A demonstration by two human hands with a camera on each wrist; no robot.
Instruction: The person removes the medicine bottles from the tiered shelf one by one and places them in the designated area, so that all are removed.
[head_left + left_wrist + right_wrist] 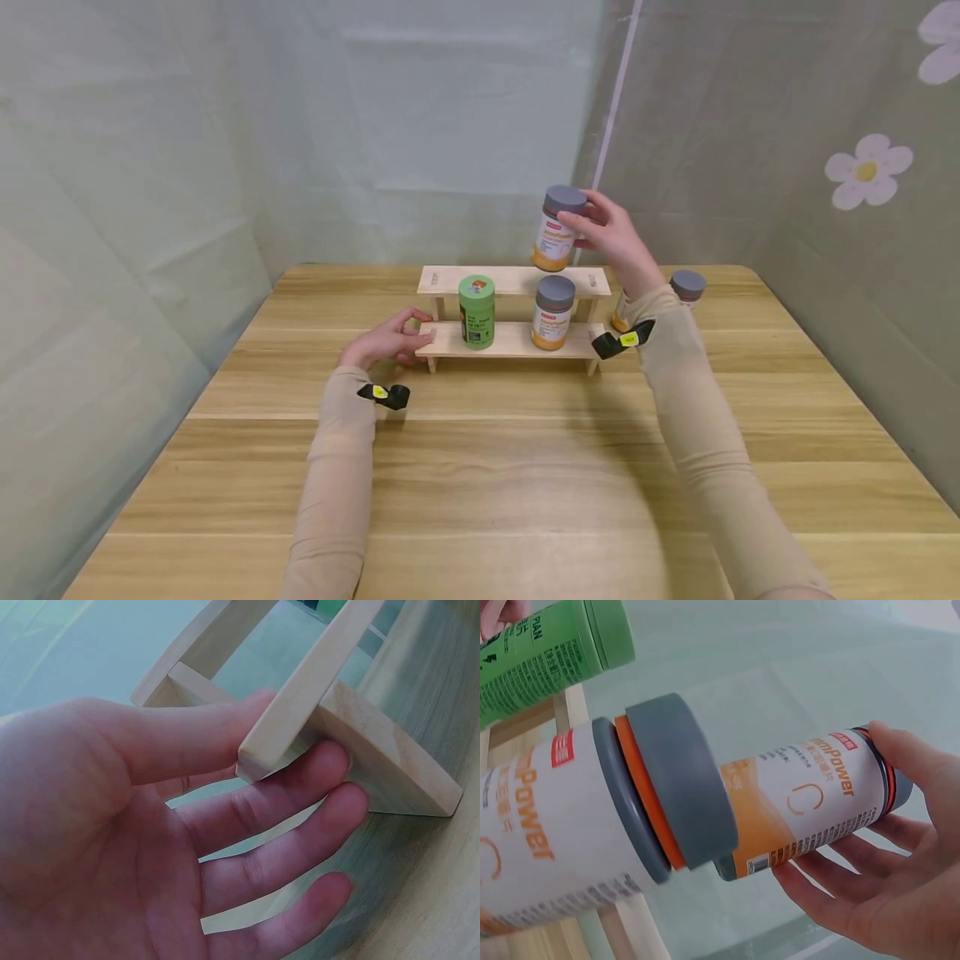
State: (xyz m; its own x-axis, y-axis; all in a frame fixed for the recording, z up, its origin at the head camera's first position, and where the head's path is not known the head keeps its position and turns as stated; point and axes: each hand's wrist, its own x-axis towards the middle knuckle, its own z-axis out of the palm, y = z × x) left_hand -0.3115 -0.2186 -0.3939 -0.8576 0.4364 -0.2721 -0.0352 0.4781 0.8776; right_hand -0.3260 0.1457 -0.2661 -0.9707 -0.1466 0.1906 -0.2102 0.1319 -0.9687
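My right hand [617, 243] grips a white and orange supplement bottle [554, 237] with a grey lid. It holds the bottle upright over the upper board of a two-tier wooden shelf [513, 337]. In the right wrist view, the thumb lies by the lid and the fingers wrap the label side. My left hand [384, 338] pinches the left end of the lower board, thumb above and fingers underneath, as the left wrist view shows. On that lower board stand a green bottle [477, 313] and a second white and orange bottle [552, 315].
Right of the shelf, another grey-lidded bottle [687, 286] stands on the wooden table [495, 483]. Beside it a white and orange bottle [621, 313] is mostly hidden behind my right wrist. A pale curtain [465, 108] hangs behind the table.
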